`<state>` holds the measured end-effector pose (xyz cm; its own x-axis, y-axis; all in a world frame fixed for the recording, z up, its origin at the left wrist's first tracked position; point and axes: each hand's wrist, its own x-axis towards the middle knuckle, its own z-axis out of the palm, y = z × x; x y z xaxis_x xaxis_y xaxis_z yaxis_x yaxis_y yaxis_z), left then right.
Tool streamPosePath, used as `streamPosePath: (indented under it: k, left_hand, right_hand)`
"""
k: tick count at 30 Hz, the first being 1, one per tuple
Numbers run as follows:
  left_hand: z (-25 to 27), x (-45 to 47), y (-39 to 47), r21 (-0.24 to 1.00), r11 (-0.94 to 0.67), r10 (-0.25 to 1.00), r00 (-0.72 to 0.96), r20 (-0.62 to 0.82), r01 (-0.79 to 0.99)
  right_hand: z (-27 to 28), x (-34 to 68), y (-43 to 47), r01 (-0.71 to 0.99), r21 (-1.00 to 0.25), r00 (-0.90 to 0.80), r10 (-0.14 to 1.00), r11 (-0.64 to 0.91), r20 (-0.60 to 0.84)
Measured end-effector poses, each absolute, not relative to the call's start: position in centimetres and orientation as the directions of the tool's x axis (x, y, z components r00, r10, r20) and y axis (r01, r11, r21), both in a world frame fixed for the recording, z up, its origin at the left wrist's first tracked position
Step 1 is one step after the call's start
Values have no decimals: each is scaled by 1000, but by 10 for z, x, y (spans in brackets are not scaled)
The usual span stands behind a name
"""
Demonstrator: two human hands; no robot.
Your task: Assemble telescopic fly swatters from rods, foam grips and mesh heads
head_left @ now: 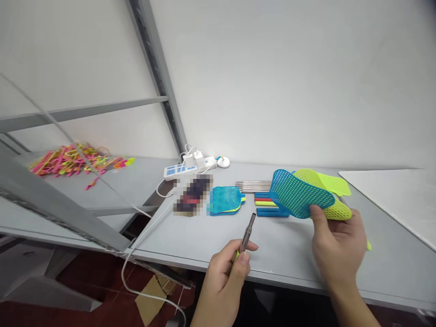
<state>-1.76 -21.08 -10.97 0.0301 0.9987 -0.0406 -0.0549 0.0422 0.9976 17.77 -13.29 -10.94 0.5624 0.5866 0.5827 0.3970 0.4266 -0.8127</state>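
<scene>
My left hand (227, 278) is closed around a telescopic metal rod (248, 230) with a yellow-green grip partly hidden by the fingers. The rod's bare end points up and away over the table's front edge. On the right, my right hand (337, 245) pinches a blue perforated fly swatter head (298, 195) together with a yellow-green one (337, 211) behind it. Both heads are tilted above the table, apart from the rod. Farther left lies a stack of swatter heads (225, 200), blue on top with yellow-green showing at the edge.
Behind the stack are several metal rods (252, 186) and coloured handle tubes (267, 204). Yellow-green pieces (335, 184) lie behind my right hand. A power strip (175, 170) with white cables, a blurred dark object (194, 195), a shelf post (160, 68) and a colourful pile (75, 161) stand left.
</scene>
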Motion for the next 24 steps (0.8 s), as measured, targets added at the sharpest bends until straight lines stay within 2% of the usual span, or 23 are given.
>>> streamPosePath:
  k: [2,4,6,8,11,13,16,24]
  left_hand:
    - [-111,-11,-207,999,44,998,41,-44,-1]
    - [-113,-8,-204,997,42,999,0,-42,59]
    - [-115,-9,-203,998,14,995,-97,-8,60]
    - [-116,-14,-203,999,-36,975,-222,33,-12]
    - [-118,-26,-203,981,-143,914,-398,80,-133]
    - [-118,-35,-202,959,-229,858,-500,118,-167]
    - [-117,-45,-201,931,-307,795,-591,137,-198]
    - [-122,-51,-202,919,-288,817,-570,89,-269]
  right_hand:
    - [-109,178,-129,349,-814,564,589,465,578]
    - [-102,171,-121,400,-727,454,568,558,686]
    - [-93,157,-110,463,-591,224,557,661,799]
    - [-84,137,-99,508,-443,-74,551,738,831]
    - [-78,103,-84,608,-141,-455,488,781,745]
    - [-80,84,-76,626,52,-625,461,778,630]
    - [-88,65,-69,607,169,-727,457,777,512]
    - [-96,70,-67,642,191,-716,491,743,497]
